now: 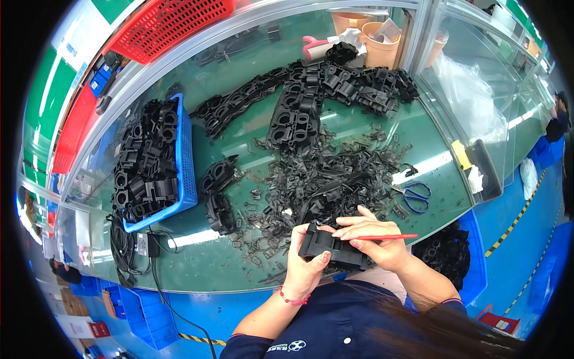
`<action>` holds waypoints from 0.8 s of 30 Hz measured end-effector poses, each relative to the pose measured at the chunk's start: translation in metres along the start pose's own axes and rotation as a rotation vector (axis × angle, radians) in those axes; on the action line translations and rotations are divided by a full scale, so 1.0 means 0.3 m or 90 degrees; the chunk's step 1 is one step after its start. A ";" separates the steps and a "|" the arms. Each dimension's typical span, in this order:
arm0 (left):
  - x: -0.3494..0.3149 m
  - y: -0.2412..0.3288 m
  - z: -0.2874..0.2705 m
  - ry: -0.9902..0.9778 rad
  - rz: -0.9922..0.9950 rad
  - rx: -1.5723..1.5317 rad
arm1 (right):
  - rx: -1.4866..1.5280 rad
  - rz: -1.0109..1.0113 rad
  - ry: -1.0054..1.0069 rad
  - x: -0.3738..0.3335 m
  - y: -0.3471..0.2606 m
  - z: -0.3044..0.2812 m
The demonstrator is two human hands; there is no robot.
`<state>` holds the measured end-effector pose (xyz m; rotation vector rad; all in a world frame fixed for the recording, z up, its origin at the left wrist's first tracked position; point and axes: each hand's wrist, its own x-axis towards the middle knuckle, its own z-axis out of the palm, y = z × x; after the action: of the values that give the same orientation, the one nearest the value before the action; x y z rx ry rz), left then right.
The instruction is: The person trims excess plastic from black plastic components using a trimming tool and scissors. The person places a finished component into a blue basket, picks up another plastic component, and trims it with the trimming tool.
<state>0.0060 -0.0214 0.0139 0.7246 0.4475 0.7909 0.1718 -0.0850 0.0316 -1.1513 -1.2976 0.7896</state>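
My left hand is wrapped round the left end of a black moulded plastic part, held over the table's near edge. In my right hand is a thin red-handled tool, gripped like a pen with its handle pointing right. The tool's working tip is hidden at the part, so I cannot tell what kind it is. Just beyond the hands spreads a heap of black plastic scraps. Blue-handled scissors lie to the right of that heap.
A blue basket full of black parts stands at the left. More black parts are piled along the back of the green table. Below the right edge sits a blue bin holding black pieces. A cable with an adapter hangs over the front-left edge.
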 end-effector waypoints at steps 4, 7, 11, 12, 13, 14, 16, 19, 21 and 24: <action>-0.011 -0.007 0.003 0.019 -0.021 0.000 | -0.160 -0.135 -0.015 0.016 -0.010 -0.004; -0.002 -0.008 0.000 0.026 -0.021 0.063 | -0.320 -0.272 0.014 0.022 0.003 -0.010; 0.001 0.009 0.005 -0.019 0.011 0.007 | -0.299 -0.143 0.230 0.026 0.027 -0.060; 0.006 0.006 0.000 -0.022 0.020 0.005 | -0.205 -0.106 0.214 0.021 0.021 -0.056; 0.008 0.005 -0.004 -0.025 0.030 0.004 | -0.111 -0.070 0.198 0.017 0.018 -0.051; 0.003 0.006 -0.007 -0.011 0.036 -0.001 | -0.110 -0.070 0.197 0.013 0.020 -0.040; 0.008 0.017 0.003 0.018 0.030 -0.007 | 0.100 -0.003 0.154 0.003 0.024 -0.028; 0.009 0.034 -0.011 0.045 0.021 -0.008 | 0.268 0.046 0.126 -0.014 0.022 -0.032; 0.008 0.047 -0.002 0.066 0.000 -0.018 | 0.280 0.046 0.124 -0.018 0.025 -0.035; 0.005 0.040 -0.011 0.076 -0.011 -0.050 | 0.249 -0.004 0.053 -0.021 0.020 -0.027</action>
<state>-0.0008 -0.0129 0.0203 0.6011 0.5268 0.8331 0.1797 -0.0907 0.0249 -0.8562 -1.0206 0.9321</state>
